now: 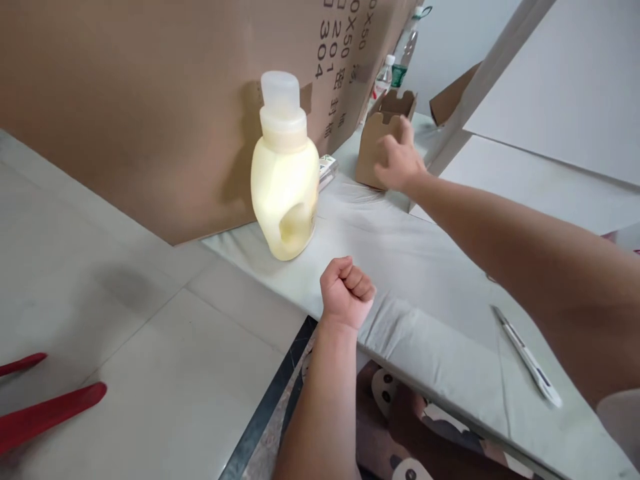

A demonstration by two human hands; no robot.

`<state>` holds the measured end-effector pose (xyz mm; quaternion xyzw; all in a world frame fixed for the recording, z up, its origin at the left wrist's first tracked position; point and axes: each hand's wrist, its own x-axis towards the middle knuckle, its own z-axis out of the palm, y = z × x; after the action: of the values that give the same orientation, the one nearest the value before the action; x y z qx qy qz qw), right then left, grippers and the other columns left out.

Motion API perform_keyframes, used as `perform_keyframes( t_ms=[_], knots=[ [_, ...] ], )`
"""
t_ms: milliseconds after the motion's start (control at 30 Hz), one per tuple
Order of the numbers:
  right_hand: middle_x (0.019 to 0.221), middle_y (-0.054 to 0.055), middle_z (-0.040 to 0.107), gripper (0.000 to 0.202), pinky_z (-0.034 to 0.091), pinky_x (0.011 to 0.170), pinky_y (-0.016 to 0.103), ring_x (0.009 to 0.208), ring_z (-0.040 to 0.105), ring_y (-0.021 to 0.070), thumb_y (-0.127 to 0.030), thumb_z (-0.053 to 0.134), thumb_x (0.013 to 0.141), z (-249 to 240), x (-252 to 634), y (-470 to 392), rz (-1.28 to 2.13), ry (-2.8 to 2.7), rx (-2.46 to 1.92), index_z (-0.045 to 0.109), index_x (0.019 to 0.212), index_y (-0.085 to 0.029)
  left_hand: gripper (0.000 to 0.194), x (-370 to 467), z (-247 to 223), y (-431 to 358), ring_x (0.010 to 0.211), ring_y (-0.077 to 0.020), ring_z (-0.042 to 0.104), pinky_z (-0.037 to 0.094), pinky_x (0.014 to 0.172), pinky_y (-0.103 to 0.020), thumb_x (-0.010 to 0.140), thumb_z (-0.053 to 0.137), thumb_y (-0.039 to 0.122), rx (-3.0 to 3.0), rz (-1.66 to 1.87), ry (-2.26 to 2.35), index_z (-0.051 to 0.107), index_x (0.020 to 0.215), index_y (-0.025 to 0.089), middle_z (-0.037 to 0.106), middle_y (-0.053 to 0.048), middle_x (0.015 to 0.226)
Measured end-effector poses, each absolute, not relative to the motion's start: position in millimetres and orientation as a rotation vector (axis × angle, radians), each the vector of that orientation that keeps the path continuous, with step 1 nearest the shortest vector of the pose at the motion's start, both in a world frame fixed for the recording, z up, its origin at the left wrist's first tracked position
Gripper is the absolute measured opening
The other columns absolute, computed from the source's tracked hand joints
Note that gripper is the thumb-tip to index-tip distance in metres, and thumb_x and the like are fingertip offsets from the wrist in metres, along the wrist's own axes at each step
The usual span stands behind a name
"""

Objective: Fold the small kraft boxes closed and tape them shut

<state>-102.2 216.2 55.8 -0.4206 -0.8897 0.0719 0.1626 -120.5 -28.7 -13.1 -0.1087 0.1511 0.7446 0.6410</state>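
My left hand (347, 292) is closed in a fist above the near edge of the covered surface, and nothing shows in it. Just beyond it stands an upright, pale yellow detergent bottle (283, 180) with a translucent cap and a handle hole. My right hand (401, 162) reaches far out with its fingers apart, in front of a small brown cardboard box (373, 147) with a notched open top. Whether the fingertips touch the box I cannot tell. A small, clear-wrapped packet (327, 171) lies behind the bottle, partly hidden by it.
A large printed cardboard carton (150, 113) stands at the left. Plastic bottles (406, 47) are at the back, near a brown cardboard flap (453, 93). A white utility knife (527, 360) lies on the cloth-covered surface (440, 333) at right. Red tips (60, 407) show at lower left.
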Motion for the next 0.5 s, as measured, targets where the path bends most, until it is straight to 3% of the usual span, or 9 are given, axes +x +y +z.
perform_keyframes(
  t_ms=[100, 300, 400, 500],
  knots=[
    [0.167, 0.018, -0.003, 0.045, 0.042, 0.109, 0.057, 0.130, 0.054, 0.0373, -0.015, 0.063, 0.083, 64.9, -119.0, 233.6, 0.129, -2.475, -1.360, 0.052, 0.127, -0.012, 0.043, -122.8, -15.4, -28.8, 0.051, -0.0086, -0.008, -0.002, 0.045, -0.026, 0.080, 0.040, 0.016, -0.260, 1.684, 0.335, 0.004, 0.058, 0.022, -0.004, 0.007, 0.056],
    [0.140, 0.015, 0.049, 0.023, 0.038, 0.111, 0.048, 0.129, 0.053, 0.0326, -0.011, 0.055, 0.083, 72.3, -110.5, 241.8, 0.094, -2.504, -1.256, 0.065, 0.103, -0.010, 0.042, -121.8, -13.0, -30.4, 0.051, -0.0089, -0.007, -0.001, 0.044, -0.027, 0.081, 0.040, 0.016, -0.259, 1.686, 0.368, 0.005, 0.059, 0.023, -0.004, 0.007, 0.056],
    [0.123, 0.012, 0.062, 0.022, 0.044, 0.106, 0.044, 0.117, 0.060, 0.0271, -0.007, 0.056, 0.078, 64.3, -75.2, 203.7, 0.138, -2.421, -1.083, 0.068, 0.095, -0.013, 0.042, -120.9, -10.2, -32.6, 0.049, -0.0090, -0.005, 0.001, 0.044, -0.026, 0.082, 0.041, 0.017, -0.228, 1.723, 0.424, 0.006, 0.059, 0.022, -0.003, 0.007, 0.056],
    [0.103, 0.008, 0.067, 0.014, 0.052, 0.089, 0.042, 0.096, 0.065, 0.0227, -0.016, 0.058, 0.080, 44.8, -4.0, 135.0, 0.286, -2.222, -1.004, 0.068, 0.089, -0.020, 0.041, -119.3, -8.4, -36.0, 0.045, -0.0085, 0.002, 0.006, 0.042, -0.024, 0.083, 0.045, 0.019, -0.178, 1.856, 0.557, 0.012, 0.058, 0.021, 0.003, 0.007, 0.055]
  ],
)
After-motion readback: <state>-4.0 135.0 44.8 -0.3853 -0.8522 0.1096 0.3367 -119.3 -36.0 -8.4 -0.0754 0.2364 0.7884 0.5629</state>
